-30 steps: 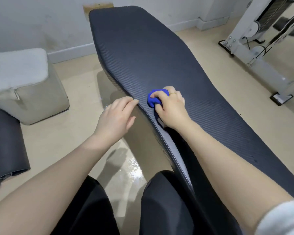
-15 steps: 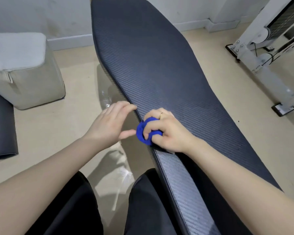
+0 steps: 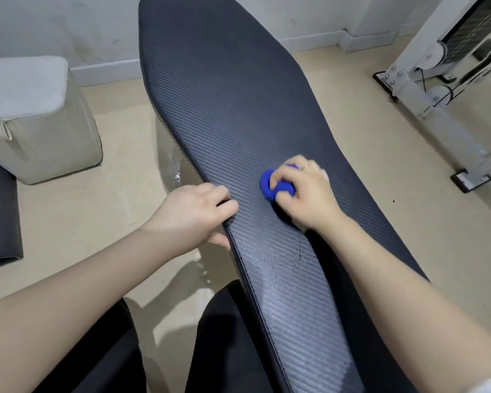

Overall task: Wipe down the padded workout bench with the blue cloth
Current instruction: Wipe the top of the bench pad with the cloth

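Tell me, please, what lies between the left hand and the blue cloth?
In the head view, only bare ribbed bench padding separates the left hand from the blue cloth.

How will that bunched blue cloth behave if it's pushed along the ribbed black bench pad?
Probably floppy: the bunched blue cloth folds into a wad under the right hand. Likely light, since curled fingers alone hold it. It may drag rather than glide, given the fine ribbing of the ribbed black bench pad beneath it.
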The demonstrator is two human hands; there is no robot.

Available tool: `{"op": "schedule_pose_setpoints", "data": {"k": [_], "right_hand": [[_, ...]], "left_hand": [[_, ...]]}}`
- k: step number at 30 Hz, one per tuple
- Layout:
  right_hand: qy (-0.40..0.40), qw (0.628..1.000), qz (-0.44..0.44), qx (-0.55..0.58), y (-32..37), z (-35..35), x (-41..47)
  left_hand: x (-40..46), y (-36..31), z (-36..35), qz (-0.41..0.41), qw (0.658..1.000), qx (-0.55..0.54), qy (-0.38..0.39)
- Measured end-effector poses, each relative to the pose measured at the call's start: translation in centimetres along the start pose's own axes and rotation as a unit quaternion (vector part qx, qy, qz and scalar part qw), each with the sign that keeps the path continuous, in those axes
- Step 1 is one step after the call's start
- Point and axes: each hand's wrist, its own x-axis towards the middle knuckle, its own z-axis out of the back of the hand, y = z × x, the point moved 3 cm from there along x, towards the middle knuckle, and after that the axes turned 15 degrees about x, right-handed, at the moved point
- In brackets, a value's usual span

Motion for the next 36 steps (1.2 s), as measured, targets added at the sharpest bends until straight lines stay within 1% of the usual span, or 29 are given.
{"op": "schedule_pose_setpoints", "data": {"k": [1, 2, 3, 4, 6, 8, 9, 10, 12, 13, 15, 16, 17, 18, 19, 20, 21, 22, 23, 25, 26, 28, 30, 32, 34, 36], "right_hand": [[-0.026, 0.999, -0.030, -0.016, -0.3, 0.1, 1.0], [-0.038, 0.998, -0.042, -0.028, -0.5, 0.0, 1.2], [-0.035, 0.998, -0.035, -0.032, -0.2, -0.1, 0.5], [-0.016, 0.999, -0.011, -0.031, 0.1, -0.2, -0.8], [0.048, 0.997, 0.048, -0.024, 0.9, -0.4, -4.3], [0.106, 0.992, 0.070, -0.007, 0.9, -0.3, -5.8], [0.102, 0.993, 0.066, -0.004, 0.4, 0.0, -5.0], [0.069, 0.996, 0.052, -0.011, -0.3, 0.3, -3.6], [-0.031, 0.998, -0.013, -0.049, -2.0, 1.0, 0.0], [-0.061, 0.995, -0.050, -0.066, -2.7, 1.6, 1.4], [-0.071, 0.989, -0.098, -0.084, -3.2, 2.0, 2.1], [-0.065, 0.989, -0.098, -0.086, -3.1, 1.9, 1.3], [-0.058, 0.991, -0.083, -0.089, -2.8, 1.8, -0.2], [-0.051, 0.993, -0.061, -0.091, -2.5, 1.7, -2.0], [-0.035, 0.995, -0.039, -0.086, -2.2, 1.6, -4.0], [-0.014, 0.996, -0.024, -0.082, -2.1, 1.7, -5.6], [0.002, 0.996, -0.017, -0.083, -2.4, 2.0, -6.1], [-0.003, 0.996, -0.015, -0.088, -3.1, 2.7, -5.6], [-0.028, 0.994, -0.030, -0.100, -4.2, 3.5, -4.5], [-0.103, 0.981, -0.099, -0.129, -6.7, 5.2, -1.8], [-0.125, 0.974, -0.133, -0.131, -7.5, 5.9, -0.8], [-0.135, 0.970, -0.161, -0.120, -7.9, 6.2, -0.2], [-0.122, 0.973, -0.145, -0.130, -6.7, 5.2, -1.8], [-0.102, 0.982, -0.100, -0.122, -4.9, 4.0, -4.4], [-0.079, 0.989, -0.081, -0.096, -4.3, 3.5, -5.4], [-0.091, 0.987, -0.088, -0.096, -4.9, 3.9, -3.6]], "left_hand": [[0.0, 0.0, 0.0, 0.005, 1.000, 0.000, 0.010], [-0.2, -0.1, -0.1, 0.007, 1.000, -0.003, 0.005], [-0.4, -0.2, -0.1, 0.013, 1.000, -0.009, 0.005], [-0.6, -0.4, -0.1, 0.019, 1.000, -0.014, 0.006], [-0.7, -0.7, 0.1, 0.027, 1.000, -0.007, -0.004], [-0.7, -1.0, 0.4, 0.028, 1.000, 0.012, 0.006], [-0.7, -1.1, 0.5, 0.022, 0.999, 0.019, 0.015], [-0.8, -1.1, 0.4, 0.014, 1.000, 0.022, 0.013], [-0.7, -1.1, 0.9, 0.013, 1.000, 0.009, 0.010], [-0.5, -1.1, 1.3, 0.017, 1.000, -0.005, 0.026], [0.4, -1.3, 2.5, 0.038, 0.993, -0.020, 0.106], [0.6, -1.2, 2.3, 0.045, 0.988, -0.003, 0.150], [0.8, -1.2, 2.1, 0.042, 0.985, 0.016, 0.169], [1.1, -1.2, 2.2, 0.036, 0.986, 0.017, 0.164], [1.5, -1.1, 2.5, 0.029, 0.990, 0.007, 0.136], [1.6, -1.2, 2.5, 0.015, 0.992, 0.002, 0.126], [1.7, -1.1, 2.4, 0.008, 0.994, 0.000, 0.107], [1.8, -1.0, 2.3, 0.006, 0.997, -0.003, 0.079], [1.9, -0.8, 2.2, 0.010, 0.997, -0.011, 0.076], [1.9, -1.1, 2.5, 0.013, 0.996, -0.023, 0.091], [1.8, -1.3, 2.4, 0.012, 0.996, -0.028, 0.090], [1.7, -1.4, 2.5, 0.026, 0.994, -0.038, 0.098], [1.6, -1.2, 2.3, 0.042, 0.990, -0.067, 0.119], [1.3, -1.4, 1.9, 0.045, 0.988, -0.068, 0.133], [1.3, -1.5, 1.5, 0.053, 0.988, -0.083, 0.121], [1.4, -1.5, 1.2, 0.056, 0.990, -0.084, 0.101]]}}
